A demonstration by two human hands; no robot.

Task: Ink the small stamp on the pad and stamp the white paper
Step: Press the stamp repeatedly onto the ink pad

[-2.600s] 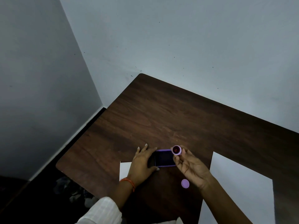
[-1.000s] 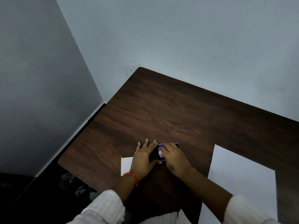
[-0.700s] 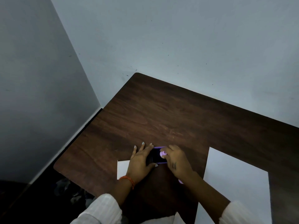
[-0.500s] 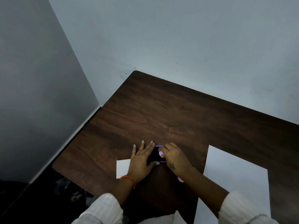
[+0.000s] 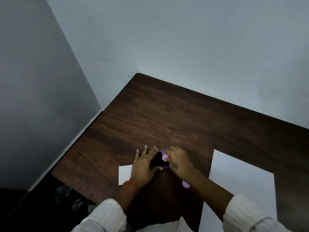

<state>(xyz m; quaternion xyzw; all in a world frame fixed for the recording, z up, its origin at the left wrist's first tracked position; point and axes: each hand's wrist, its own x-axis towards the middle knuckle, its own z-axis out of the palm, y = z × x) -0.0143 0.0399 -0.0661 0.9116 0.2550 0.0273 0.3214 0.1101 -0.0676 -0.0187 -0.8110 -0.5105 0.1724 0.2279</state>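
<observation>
Head view, right hand [image 5: 178, 163] pressing stamp [image 5: 165, 157], ink pad [image 5: 157, 160]

The right hand [image 5: 178, 162] hid most of the small stamp [image 5: 165, 157]; its face on the pad [image 5: 156, 160] was unseen.

My right hand [image 5: 178, 162] has brought the small stamp [image 5: 165, 157] down from above the ink pad's [image 5: 158, 160] far right corner onto its dark face; fingers now curl over it.
</observation>
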